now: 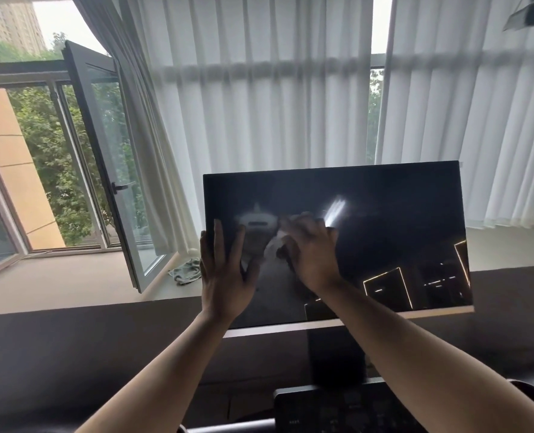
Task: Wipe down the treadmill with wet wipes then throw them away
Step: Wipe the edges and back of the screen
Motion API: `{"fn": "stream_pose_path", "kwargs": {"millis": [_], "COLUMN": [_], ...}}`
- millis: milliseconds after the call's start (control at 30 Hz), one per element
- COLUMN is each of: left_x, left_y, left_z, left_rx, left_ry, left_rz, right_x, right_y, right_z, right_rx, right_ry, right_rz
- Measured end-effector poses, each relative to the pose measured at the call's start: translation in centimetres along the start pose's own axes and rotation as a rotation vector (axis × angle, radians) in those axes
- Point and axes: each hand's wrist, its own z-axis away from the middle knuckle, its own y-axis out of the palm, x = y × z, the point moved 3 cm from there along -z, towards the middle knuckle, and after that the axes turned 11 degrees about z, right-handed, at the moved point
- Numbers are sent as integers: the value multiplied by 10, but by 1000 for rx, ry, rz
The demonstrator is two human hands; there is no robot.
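While the treadmill's display screen [384,232] is being wiped, it is steadied at its left edge by the left hand [225,273], which is laid flat with fingers straight. The right hand [314,254] is pressed against the glass left of centre. A pale patch at its fingertips is judged to be the wet wipe [279,238]. Because of blur, it cannot be told whether those fingers lie flat or curl on it. Next, light strokes toward the right half are called for, then the console [337,410] below.
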Motion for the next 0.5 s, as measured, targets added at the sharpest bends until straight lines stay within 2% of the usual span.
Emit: {"fn": "stream_pose_path", "kwargs": {"millis": [100, 167, 367, 500], "left_x": [3, 5, 6, 10], "left_y": [1, 1, 2, 3], "left_z": [5, 10, 21, 34], "left_rx": [11, 27, 41, 40], "left_ry": [-8, -21, -39, 22], "left_rz": [-8, -17, 22, 36], "right_x": [-11, -4, 41, 38], "right_y": [-8, -8, 6, 11], "right_z": [-18, -19, 28, 54], "right_rx": [-15, -1, 58, 48], "right_ry": [302, 343, -22, -107], "right_rz": [-4, -58, -83, -59]}}
